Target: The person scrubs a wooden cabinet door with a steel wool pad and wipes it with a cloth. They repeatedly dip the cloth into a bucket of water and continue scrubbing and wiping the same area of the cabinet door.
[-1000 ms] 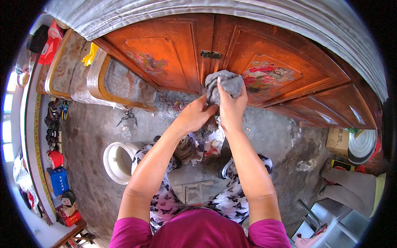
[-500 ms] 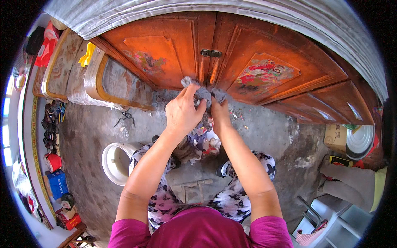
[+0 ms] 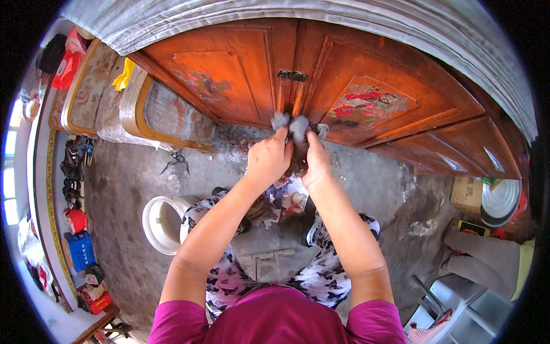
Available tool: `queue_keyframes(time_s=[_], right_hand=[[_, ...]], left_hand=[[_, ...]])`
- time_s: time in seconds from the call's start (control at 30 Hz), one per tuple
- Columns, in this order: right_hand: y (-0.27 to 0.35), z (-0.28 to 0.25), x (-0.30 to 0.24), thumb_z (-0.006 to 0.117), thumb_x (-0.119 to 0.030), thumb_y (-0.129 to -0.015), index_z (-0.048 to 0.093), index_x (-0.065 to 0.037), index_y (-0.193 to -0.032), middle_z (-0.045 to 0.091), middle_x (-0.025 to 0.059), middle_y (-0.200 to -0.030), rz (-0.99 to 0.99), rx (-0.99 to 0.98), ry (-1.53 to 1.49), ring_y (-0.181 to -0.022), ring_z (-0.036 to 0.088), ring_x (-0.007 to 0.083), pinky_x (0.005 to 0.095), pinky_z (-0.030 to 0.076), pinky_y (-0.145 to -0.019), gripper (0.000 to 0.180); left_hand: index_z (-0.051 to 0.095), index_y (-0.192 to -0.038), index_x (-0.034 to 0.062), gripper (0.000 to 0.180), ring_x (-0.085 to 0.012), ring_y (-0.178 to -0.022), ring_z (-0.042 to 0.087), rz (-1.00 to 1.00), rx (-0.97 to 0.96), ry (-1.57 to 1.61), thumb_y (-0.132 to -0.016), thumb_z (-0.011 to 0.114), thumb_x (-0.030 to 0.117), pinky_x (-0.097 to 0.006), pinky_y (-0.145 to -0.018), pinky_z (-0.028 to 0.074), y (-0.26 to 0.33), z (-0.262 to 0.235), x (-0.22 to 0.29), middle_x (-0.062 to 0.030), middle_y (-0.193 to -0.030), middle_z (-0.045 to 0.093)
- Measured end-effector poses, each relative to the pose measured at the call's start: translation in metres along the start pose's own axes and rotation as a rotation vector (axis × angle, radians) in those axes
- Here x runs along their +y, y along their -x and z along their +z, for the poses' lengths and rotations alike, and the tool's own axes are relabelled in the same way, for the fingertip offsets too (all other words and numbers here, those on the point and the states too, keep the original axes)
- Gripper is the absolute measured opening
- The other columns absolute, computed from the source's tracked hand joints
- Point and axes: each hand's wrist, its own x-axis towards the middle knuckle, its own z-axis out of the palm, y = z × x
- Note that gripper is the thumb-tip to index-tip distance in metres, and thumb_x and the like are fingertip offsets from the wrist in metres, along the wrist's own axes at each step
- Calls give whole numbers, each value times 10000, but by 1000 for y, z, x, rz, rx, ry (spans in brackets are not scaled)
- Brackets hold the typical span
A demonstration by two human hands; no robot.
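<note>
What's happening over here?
Someone in a magenta top has a bunched grey cloth between both hands, the left hand and right hand close together in front of an orange-brown wooden cabinet. The cloth is slightly blurred. Mixed scraps lie on the floor below, and a white bucket is off to the left.

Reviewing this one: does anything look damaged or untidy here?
Yes: the colourful printed picture on the right-hand orange-brown wooden cabinet door looks torn and patchy. Small dark and reddish bits lie scattered on the grey concrete floor, like litter.
</note>
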Motion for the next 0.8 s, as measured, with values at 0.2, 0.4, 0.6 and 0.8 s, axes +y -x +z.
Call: queue_keyframes(time_s=[0.2,0.4,0.6,0.8], right_hand=[[3,-3,8,733,-173,-952,594,-24,-1326,683,91,-1242,-193,-22,236,-1043,681,202,346,534,-933,426],[19,13,-23,853,-246,-892,634,-42,-1268,718,75,-1166,-110,-120,-8,-1042,706,200,390,573,-900,481],[-2,18,-14,912,-238,-834,640,-43,-1255,724,74,-1143,-92,-159,-80,-976,712,209,402,583,-869,537],[-14,12,-13,914,-212,-830,625,-47,-1263,718,94,-1169,-46,-181,-87,-1013,719,234,428,594,-879,546]], left_hand=[[644,-1103,71,299,-445,-904,707,-75,-98,-44,-919,643,306,-535,-818,566,-5,-10,-11,-216,-893,737],[674,-1231,76,380,-381,-980,687,-4,152,218,-936,665,315,-443,-853,543,-1,-25,-10,-166,-1103,689],[685,-1086,53,364,-356,-892,660,-133,99,268,-1001,660,406,-420,-796,511,-7,-35,-7,-163,-1003,670],[633,-1179,96,352,-365,-864,704,-120,114,365,-917,764,290,-430,-772,533,-9,-29,-14,-162,-1101,726]])
